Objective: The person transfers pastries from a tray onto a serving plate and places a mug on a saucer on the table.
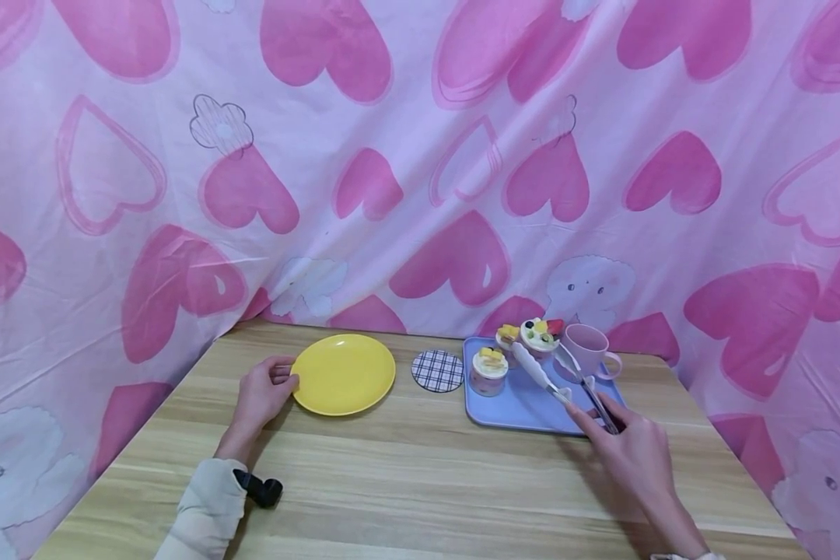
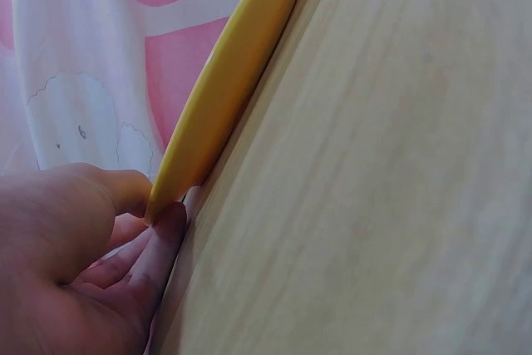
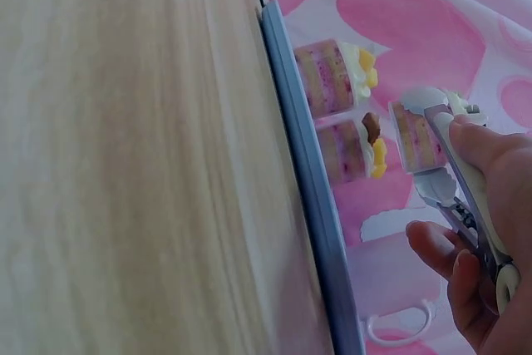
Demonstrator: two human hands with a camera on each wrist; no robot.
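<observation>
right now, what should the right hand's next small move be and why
Probably ease the tongs left toward the yellow plate: they grip a strawberry-topped cake cup that appears raised above the tray, while the left hand pinches the plate's rim.

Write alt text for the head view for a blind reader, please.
A right hand holds tongs around a fruit-topped cake cup over a blue tray with two more cake cups and a pink mug. The left hand grips a yellow plate beside a plaid coaster.
</observation>
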